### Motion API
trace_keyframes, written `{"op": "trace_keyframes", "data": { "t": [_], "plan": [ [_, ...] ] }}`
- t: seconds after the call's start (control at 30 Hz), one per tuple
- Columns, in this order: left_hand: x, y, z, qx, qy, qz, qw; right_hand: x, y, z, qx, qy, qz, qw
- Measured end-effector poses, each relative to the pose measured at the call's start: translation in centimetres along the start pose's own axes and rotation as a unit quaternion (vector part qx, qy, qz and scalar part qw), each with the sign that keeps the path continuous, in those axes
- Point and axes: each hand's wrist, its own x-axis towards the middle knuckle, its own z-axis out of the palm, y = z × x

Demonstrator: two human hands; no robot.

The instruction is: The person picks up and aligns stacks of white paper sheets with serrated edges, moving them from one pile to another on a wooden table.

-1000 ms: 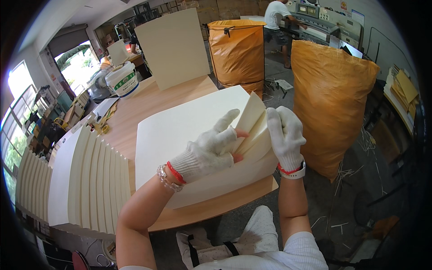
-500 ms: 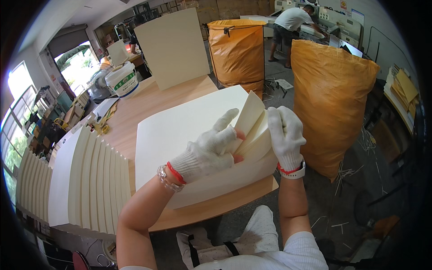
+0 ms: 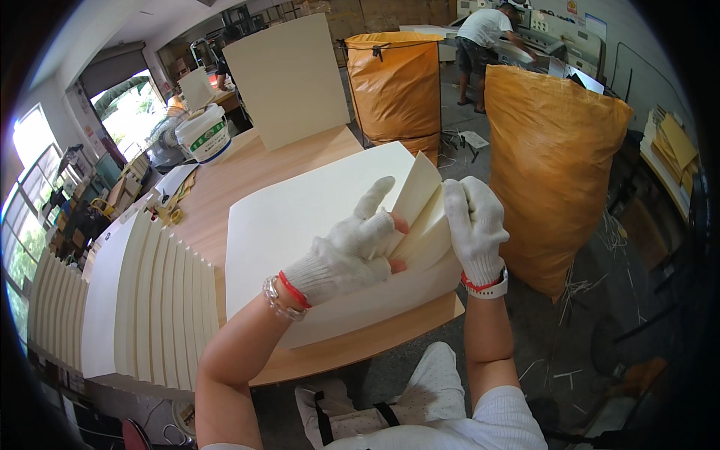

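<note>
A stack of large cream card sheets (image 3: 300,217) lies on the wooden table in front of me, its right-hand corner bent up and fanned apart. My left hand (image 3: 349,240), in a white knit glove with two bare fingertips, has those tips against a raised card flap (image 3: 417,184). One gloved finger of it points up, away from the card. My right hand (image 3: 475,221), gloved too, is closed at the right edge of a curled sheet (image 3: 429,225), pinching it. The right fingertips are turned inward and partly hidden.
Stepped stacks of cream card (image 3: 161,300) stand at the left. Farther back are a white bucket (image 3: 204,133) and an upright board (image 3: 292,82). Two orange sacks (image 3: 394,90) (image 3: 555,172) rise beyond the table's right side. A person (image 3: 484,49) bends over a machine behind them.
My left hand's raised finger has tipped slightly up, and my right hand has shifted a little left. The curled sheet is bent slightly differently. The person behind has moved a little.
</note>
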Motion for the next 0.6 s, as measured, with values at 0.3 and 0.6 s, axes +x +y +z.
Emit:
{"op": "trace_keyframes", "data": {
  "t": [0.3,0.6],
  "plan": [
    [0.3,-0.1,-0.7,-0.061,-0.059,0.021,0.996,-0.4,0.3,0.3,0.036,0.024,-0.011,0.999],
    [0.1,0.3,0.1,-0.016,0.019,0.012,1.000,-0.4,0.2,0.2,-0.006,0.023,-0.025,0.999]
  ]
}}
